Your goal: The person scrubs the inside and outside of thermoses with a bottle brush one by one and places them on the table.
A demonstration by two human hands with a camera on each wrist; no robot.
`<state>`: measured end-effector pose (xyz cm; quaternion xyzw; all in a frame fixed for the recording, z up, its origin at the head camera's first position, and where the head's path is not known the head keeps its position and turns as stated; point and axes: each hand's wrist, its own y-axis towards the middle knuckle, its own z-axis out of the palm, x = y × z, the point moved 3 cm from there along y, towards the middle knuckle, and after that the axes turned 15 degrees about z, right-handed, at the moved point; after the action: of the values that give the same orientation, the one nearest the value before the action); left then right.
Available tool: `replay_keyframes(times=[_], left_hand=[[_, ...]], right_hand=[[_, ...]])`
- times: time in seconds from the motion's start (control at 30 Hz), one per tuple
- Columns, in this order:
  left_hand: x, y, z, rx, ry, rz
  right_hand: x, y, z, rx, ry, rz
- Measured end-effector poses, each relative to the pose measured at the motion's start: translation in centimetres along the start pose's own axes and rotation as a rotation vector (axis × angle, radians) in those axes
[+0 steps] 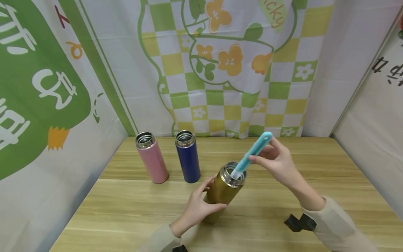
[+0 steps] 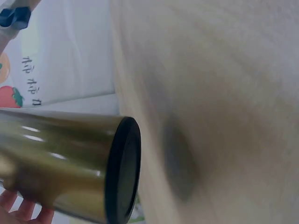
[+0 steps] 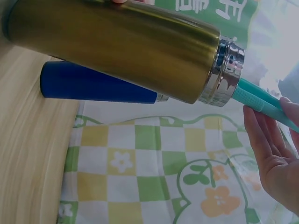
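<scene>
My left hand (image 1: 198, 210) grips a gold metal thermos bottle (image 1: 223, 192) around its body. The bottle is tilted, with its open steel mouth up and to the right. In the left wrist view its black base (image 2: 124, 172) hangs above the table, over a dark shadow. With thumb and fingers, my right hand (image 1: 278, 162) pinches the teal handle of a bottle brush (image 1: 255, 148). The brush's white lower shaft goes into the bottle's mouth; its head is hidden inside. Fingertips of the left hand (image 2: 25, 212) show under the bottle in the left wrist view.
A pink thermos bottle (image 1: 153, 161) and a blue thermos bottle (image 1: 189, 161) stand upright and lidless behind and left of my hands. The wooden table (image 1: 126, 217) ends at printed cloth curtains (image 1: 204, 105) behind and at both sides.
</scene>
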<state>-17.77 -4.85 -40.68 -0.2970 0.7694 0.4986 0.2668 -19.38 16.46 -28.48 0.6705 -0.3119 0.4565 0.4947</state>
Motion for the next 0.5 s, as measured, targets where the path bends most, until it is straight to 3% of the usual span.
replay_keyframes(times=[0.23, 0.4, 0.5], left_hand=[[-1.1, 0.5, -1.5, -0.029, 0.097, 0.17], [-1.9, 0.9, -2.5, 0.004, 0.159, 0.293], [-2.3, 0.9, -2.9, 0.034, 0.17, 0.318]], right_hand=[[-1.0, -1.0, -0.9, -0.084, 0.214, 0.053], [-1.6, -1.7, -1.0, -0.057, 0.392, 0.083], [-2.2, -2.2, -1.0, -0.037, 0.485, 0.087]])
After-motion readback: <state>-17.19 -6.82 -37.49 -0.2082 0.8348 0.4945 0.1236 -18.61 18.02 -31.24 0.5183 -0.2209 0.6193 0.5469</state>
